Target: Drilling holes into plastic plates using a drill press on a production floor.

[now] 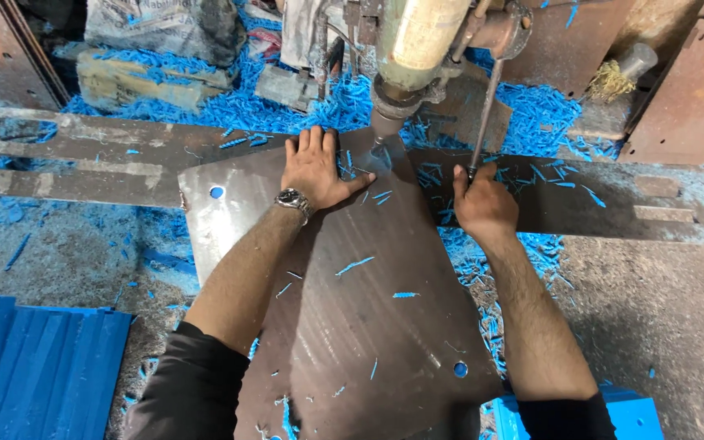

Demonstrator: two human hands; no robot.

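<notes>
Nearest the camera, the dark sleeves of both arms are cut off by the bottom edge, and so is the near end of the steel plate (368,326), so its full outline cannot be made out. A stack of blue panels (34,367) runs off the lower left corner, and another blue piece (629,411) is half hidden under the right forearm. The plate lies flat on the surface (653,310), whose grey top is strewn with blue shavings (474,269); one round hole (460,369) shows near the plate's right near edge and another (217,192) near its left far corner. Bare surface lies open to the right of the plate, with less room on the left beside the panels. The left hand (315,171), a wristwatch (293,198) on its wrist, lies spread and flat on the plate's far part, fingers together and thumb pointing toward the drill tip. The right hand (482,204) is closed around the lower end of the thin lever (484,114); the fingers hide the lever's end. Just beyond the left thumb the drill head (417,49) comes down to the plate, its top cut off by the frame; the bit itself is too blurred to make out. Farther back, rusty slotted bars (83,159) and heaps of shavings crowd the far edge.
</notes>
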